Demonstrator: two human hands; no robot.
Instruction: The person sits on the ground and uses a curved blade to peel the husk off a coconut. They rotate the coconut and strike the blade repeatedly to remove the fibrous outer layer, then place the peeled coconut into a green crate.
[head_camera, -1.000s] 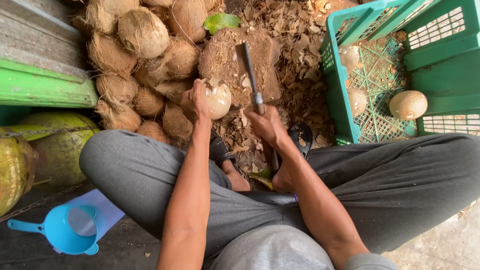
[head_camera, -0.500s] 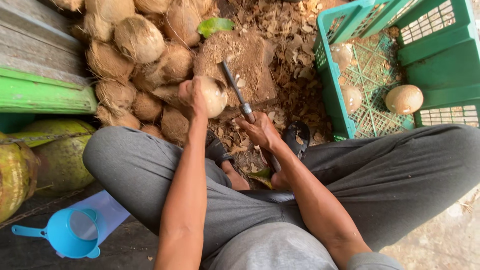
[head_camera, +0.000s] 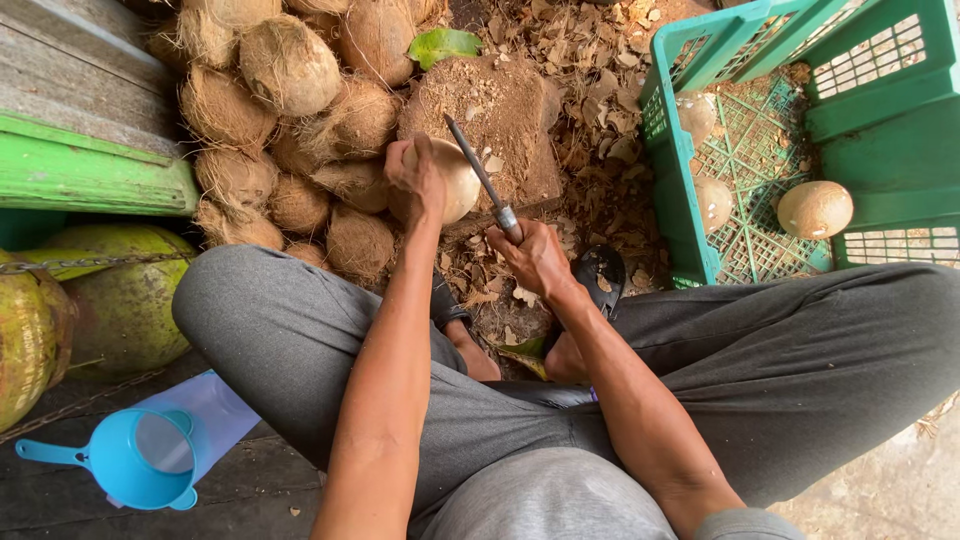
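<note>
My knife (head_camera: 478, 172) has swung down onto the pale coconut (head_camera: 455, 180) my left hand (head_camera: 415, 172) grips on the block (head_camera: 500, 120); right hand (head_camera: 535, 258) clasps the handle, trimming husk, next cut needs care near fingers

On the ground before the seated person stands a chopping block (head_camera: 500, 125), with a peeled coconut (head_camera: 455, 180) resting on its near left edge. A heap of husked coconuts (head_camera: 290, 130) lies left of the block. A crate (head_camera: 760, 150) sits to the right, with three peeled coconuts (head_camera: 815, 208) inside it. A funnel (head_camera: 140, 460) lies at the near left, behind it unhusked coconuts (head_camera: 115, 300).
</note>
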